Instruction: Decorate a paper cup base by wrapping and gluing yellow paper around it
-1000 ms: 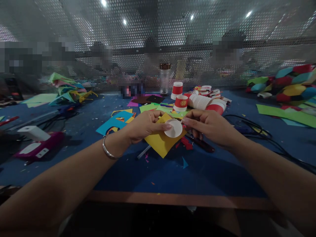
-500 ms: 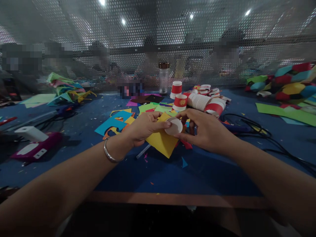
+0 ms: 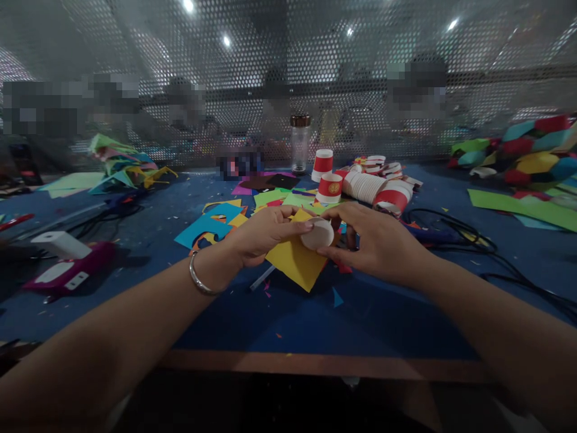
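In front of me, a yellow sheet of paper (image 3: pixel 297 264) is pinched in my left hand (image 3: pixel 265 234), one corner pointing down toward me. On the sheet lies a round white paper piece (image 3: pixel 317 234), like a cup's base. The left thumb presses on its upper left edge. My right hand (image 3: pixel 374 237) grips the white piece at its right side, thumb below and forefinger above. The left fingers behind the sheet are mostly hidden. Just beyond my hands stand two red-and-white paper cups, a nearer one (image 3: pixel 329 188) and a farther one (image 3: pixel 323 164).
Stacked cups (image 3: pixel 365 186) lie on their side at back right. A glass bottle (image 3: pixel 300 147) stands behind. Blue cut paper (image 3: pixel 210 224) and a purple power strip (image 3: pixel 76 270) are left; black cables (image 3: pixel 473 231) run right. A pen (image 3: pixel 261 279) lies below my left hand.
Both hands keep their hold on the yellow paper and the white round piece. The white piece has tilted very slightly; little else differs.
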A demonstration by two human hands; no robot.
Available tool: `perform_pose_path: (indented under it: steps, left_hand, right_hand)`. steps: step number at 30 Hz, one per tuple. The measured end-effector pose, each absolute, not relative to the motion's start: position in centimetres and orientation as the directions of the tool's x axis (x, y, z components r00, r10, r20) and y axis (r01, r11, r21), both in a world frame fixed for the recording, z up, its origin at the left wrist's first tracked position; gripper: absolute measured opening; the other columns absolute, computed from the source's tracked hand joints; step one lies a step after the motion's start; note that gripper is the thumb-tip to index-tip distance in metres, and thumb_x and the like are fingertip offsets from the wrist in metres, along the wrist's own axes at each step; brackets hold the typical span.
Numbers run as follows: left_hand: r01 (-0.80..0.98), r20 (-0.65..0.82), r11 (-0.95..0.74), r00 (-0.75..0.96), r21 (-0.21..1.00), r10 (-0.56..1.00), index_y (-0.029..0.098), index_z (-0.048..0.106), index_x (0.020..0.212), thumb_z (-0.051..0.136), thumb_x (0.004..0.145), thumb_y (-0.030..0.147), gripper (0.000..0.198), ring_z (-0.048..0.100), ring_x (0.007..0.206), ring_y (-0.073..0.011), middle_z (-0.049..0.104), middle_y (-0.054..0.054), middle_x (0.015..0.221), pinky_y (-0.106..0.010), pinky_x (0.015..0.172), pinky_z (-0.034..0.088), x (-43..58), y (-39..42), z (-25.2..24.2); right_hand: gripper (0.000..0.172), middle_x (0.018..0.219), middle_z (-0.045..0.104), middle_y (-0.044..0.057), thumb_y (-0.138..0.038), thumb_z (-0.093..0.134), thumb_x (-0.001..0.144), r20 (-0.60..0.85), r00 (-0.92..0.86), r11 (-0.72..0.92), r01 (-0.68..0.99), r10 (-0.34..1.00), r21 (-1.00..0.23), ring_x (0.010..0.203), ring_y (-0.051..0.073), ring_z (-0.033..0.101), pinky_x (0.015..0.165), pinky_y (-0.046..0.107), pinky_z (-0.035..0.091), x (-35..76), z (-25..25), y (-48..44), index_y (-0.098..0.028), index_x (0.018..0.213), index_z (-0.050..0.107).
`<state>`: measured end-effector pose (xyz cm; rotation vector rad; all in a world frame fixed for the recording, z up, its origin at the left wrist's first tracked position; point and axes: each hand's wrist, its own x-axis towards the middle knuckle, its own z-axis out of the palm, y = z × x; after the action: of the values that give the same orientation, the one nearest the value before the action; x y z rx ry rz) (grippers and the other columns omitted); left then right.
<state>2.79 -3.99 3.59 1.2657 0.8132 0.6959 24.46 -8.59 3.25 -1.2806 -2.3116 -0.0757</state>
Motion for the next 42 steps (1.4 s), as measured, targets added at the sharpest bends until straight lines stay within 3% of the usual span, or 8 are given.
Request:
perform_pose_path:
  steps: [5,11,18,21,24,28,34,42]
  left_hand:
    - [-0.035,-0.208,0.258,0.495,0.965,0.844,0.018,0.075,0.086,0.074,0.091,0.023,0.006,0.071,0.072,-0.0142,0.079,-0.006,0.085,-0.026,0.068,0.056,2.6,-3.3,3.5]
    - [-0.054,-0.195,0.254,0.492,0.966,0.848,0.019,0.076,0.087,0.075,0.091,0.026,0.008,0.073,0.076,-0.0158,0.08,-0.006,0.088,-0.028,0.071,0.059,2.8,-3.3,3.4]
    - [0.119,0.066,-0.142,0.492,0.983,0.868,0.019,0.072,0.118,0.081,0.08,0.022,0.039,0.076,0.086,-0.0198,0.08,-0.007,0.097,-0.031,0.077,0.058,1.4,-2.6,3.9]
    - [0.429,0.485,-0.554,0.268,0.713,0.832,0.02,0.073,0.118,0.075,0.083,0.018,0.036,0.075,0.091,-0.0202,0.08,-0.006,0.108,-0.03,0.08,0.057,-0.4,-1.2,4.9]
    - [0.722,0.72,-0.591,0.189,0.359,0.668,0.024,0.072,0.125,0.069,0.089,0.018,0.037,0.073,0.109,-0.0235,0.079,-0.004,0.122,-0.034,0.097,0.053,-2.1,0.0,5.3]
    - [0.862,0.47,-0.449,0.304,0.236,0.829,0.022,0.071,0.129,0.062,0.093,0.021,0.037,0.074,0.106,-0.0266,0.08,-0.007,0.118,-0.036,0.095,0.054,-2.5,1.4,4.2]
    - [0.754,0.258,-0.6,0.544,0.265,0.798,0.02,0.068,0.129,0.067,0.089,0.033,0.042,0.069,0.113,-0.0245,0.073,-0.009,0.131,-0.034,0.096,0.052,-2.0,2.2,3.5]
    - [0.773,-0.007,-0.607,0.618,0.185,0.786,0.019,0.073,0.092,0.064,0.088,0.035,0.019,0.067,0.08,-0.0183,0.076,-0.004,0.09,-0.028,0.072,0.046,-2.5,0.6,5.3]
  right_hand:
    - [0.05,0.108,0.076,0.013,-0.054,0.069,0.09,0.431,-0.419,0.53,0.83,0.799,-0.175,0.075,0.023,0.068,0.067,0.034,0.049,24.5,3.6,-8.6,-0.016,0.123,0.065]
    - [0.045,0.109,0.076,0.012,-0.05,0.069,0.09,0.408,-0.418,0.525,0.828,0.811,-0.195,0.079,0.024,0.069,0.07,0.035,0.049,24.4,3.8,-8.7,-0.016,0.119,0.066]
    - [0.049,0.104,0.076,0.011,-0.052,0.067,0.091,0.413,-0.384,0.508,0.825,0.825,-0.247,0.071,0.022,0.068,0.063,0.033,0.047,24.4,3.7,-8.6,-0.015,0.124,0.065]
    - [0.048,0.094,0.076,0.009,-0.052,0.066,0.092,0.457,-0.325,0.482,0.829,0.828,-0.284,0.066,0.02,0.066,0.062,0.032,0.046,24.5,3.8,-8.5,-0.014,0.122,0.066]
    - [0.041,0.085,0.074,0.006,-0.047,0.066,0.092,0.47,-0.302,0.469,0.833,0.829,-0.293,0.061,0.019,0.064,0.061,0.032,0.045,24.7,3.8,-8.3,-0.016,0.118,0.068]
    - [0.033,0.082,0.072,0.005,-0.045,0.065,0.091,0.475,-0.296,0.471,0.828,0.828,-0.305,0.058,0.017,0.062,0.06,0.032,0.044,24.7,3.7,-8.2,-0.017,0.108,0.07]
    - [0.027,0.084,0.071,0.005,-0.043,0.065,0.089,0.463,-0.317,0.482,0.824,0.828,-0.298,0.059,0.016,0.06,0.058,0.031,0.043,24.7,3.8,-8.1,-0.018,0.096,0.07]
    - [0.025,0.083,0.073,0.005,-0.039,0.064,0.088,0.474,-0.247,0.431,0.839,0.845,-0.331,0.057,0.015,0.058,0.057,0.031,0.043,25.1,4.0,-8.1,-0.017,0.097,0.072]
